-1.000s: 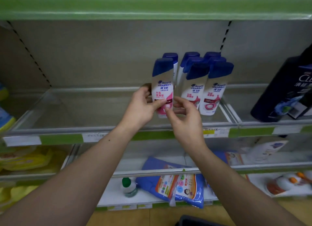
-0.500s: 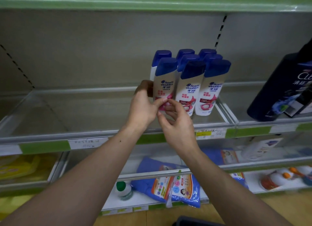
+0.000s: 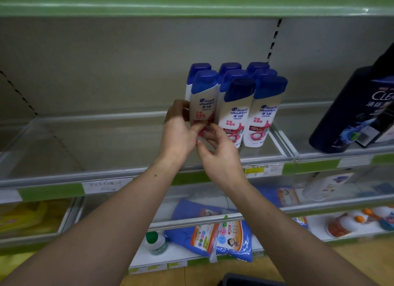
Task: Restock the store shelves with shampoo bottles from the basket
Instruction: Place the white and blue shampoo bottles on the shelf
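Observation:
Several white shampoo bottles with blue caps stand in rows on the middle shelf (image 3: pixel 128 172). My left hand (image 3: pixel 179 132) grips the lower part of the front-left shampoo bottle (image 3: pixel 203 102), fingers behind it and thumb on its pink label. My right hand (image 3: pixel 219 151) is just below and right of it, fingertips touching the bottle's base; how firmly it holds is unclear. Two finished front bottles (image 3: pixel 238 112) (image 3: pixel 264 112) stand to the right. A dark basket rim (image 3: pixel 245 280) shows at the bottom edge.
A large dark Clear bottle (image 3: pixel 349 110) leans on the shelf section to the right. The lower shelves hold blue refill pouches (image 3: pixel 223 238), a green-capped bottle (image 3: pixel 155 243) and yellow packs (image 3: pixel 27 217). A clear rail fronts the middle shelf, whose left part is bare.
The held bottle has moved back and right, in line behind the front row beside the other bottles. Both hands followed it deeper into the shelf.

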